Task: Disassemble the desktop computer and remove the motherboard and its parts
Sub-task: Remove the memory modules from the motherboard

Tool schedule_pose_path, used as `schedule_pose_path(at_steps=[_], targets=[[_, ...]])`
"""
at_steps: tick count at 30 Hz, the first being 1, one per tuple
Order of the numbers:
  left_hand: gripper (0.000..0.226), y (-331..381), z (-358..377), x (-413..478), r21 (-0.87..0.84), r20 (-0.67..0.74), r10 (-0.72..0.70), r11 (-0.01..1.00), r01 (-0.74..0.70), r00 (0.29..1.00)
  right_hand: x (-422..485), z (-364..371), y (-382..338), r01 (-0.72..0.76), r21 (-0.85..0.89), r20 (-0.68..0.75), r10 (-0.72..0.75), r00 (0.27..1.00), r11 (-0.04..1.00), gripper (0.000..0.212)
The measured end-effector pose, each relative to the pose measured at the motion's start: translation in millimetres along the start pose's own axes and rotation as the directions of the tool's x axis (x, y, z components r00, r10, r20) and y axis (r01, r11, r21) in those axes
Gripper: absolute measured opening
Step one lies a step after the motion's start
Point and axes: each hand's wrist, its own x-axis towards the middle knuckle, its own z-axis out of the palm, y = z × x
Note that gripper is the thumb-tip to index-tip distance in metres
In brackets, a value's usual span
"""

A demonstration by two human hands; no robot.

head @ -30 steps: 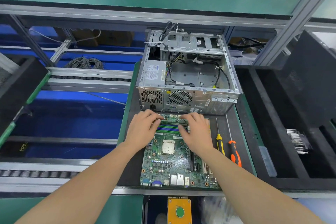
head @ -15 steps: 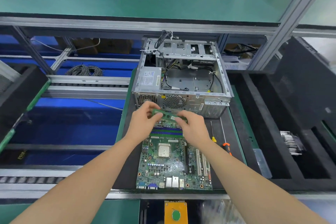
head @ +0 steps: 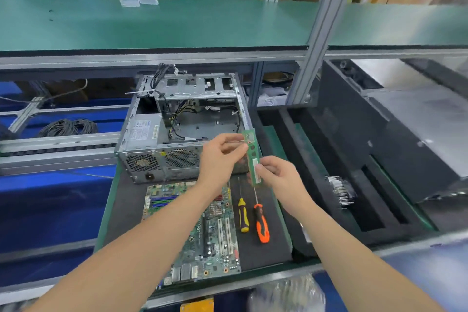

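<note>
RAM stick [head: 253,157] is in the air, roughly upright, over the right edge of the black mat [head: 126,200], just in front of the open case [head: 177,119]. Left hand [head: 220,157] pinches its upper end between thumb and fingertips. Right hand [head: 278,177] pinches the lower half the same way. Motherboard [head: 215,230] lies flat on the mat on the tabletop, partly under the forearms.

Handling call: the stick is light, thin and stiff, but the chips and edge contacts are delicate. Best held by the short ends or long edges, no flexing, fingers off the contacts. One hand is likely enough to carry it. Foam tray [head: 329,159] on the right looks like the drop spot: place it, don't toss. Two screwdrivers [head: 243,215] lie just beside the board.
</note>
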Motion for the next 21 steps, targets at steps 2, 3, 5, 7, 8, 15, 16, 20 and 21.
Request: schedule_pose_path(at_steps=[2,3,5,7,8,15,16,20,21], targets=[[0.018,3.6,33.2,8.2,0.02,0.021,-0.023,1.0,0.023,1.0,3.2,-28.9,5.0,-0.017,0.071,-0.007,0.017,1.0,0.997,0.016],[0.021,4.2,48.8,12.5,0.048,0.03,-0.031,0.998,0.03,0.999,5.7,-42.9,8.2,-0.009,0.094,-0.016,0.011,1.0,0.996,0.015],[0.028,2.6,76.4,21.0,0.12,0.069,-0.012,0.993,0.003,0.998,13.1,-70.4,16.3,0.037,0.085,-0.052,-0.033,0.998,0.996,0.012],[0.03,-0.8,98.4,27.1,0.212,0.15,0.054,0.974,-0.086,0.987,24.2,-96.1,27.0,0.09,0.049,-0.083,-0.086,0.993,0.995,0.011],[0.028,-3.7,108.0,29.2,0.259,0.202,0.087,0.956,-0.139,0.976,31.4,-107.9,33.9,0.113,0.024,-0.096,-0.11,0.989,0.993,0.012],[0.03,-39.9,149.5,36.7,0.58,0.304,0.189,0.741,-0.339,0.934,81.3,-160.2,78.2,0.331,-0.32,-0.13,-0.387,0.913,0.888,0.03],[0.031,-45.4,152.4,36.5,0.596,0.275,0.191,0.735,-0.323,0.942,87.2,-163.4,83.6,0.34,-0.343,-0.106,-0.396,0.912,0.876,0.031],[0.025,-64.6,158.4,36.2,0.538,0.078,0.151,0.826,-0.169,0.985,103.0,-161.3,102.6,0.243,-0.3,-0.041,-0.267,0.963,0.922,0.031],[0.021,-67.7,159.3,38.5,0.496,0.013,0.128,0.86,-0.118,0.992,108.0,-158.8,106.2,0.197,-0.3,-0.016,-0.212,0.977,0.933,0.029]])
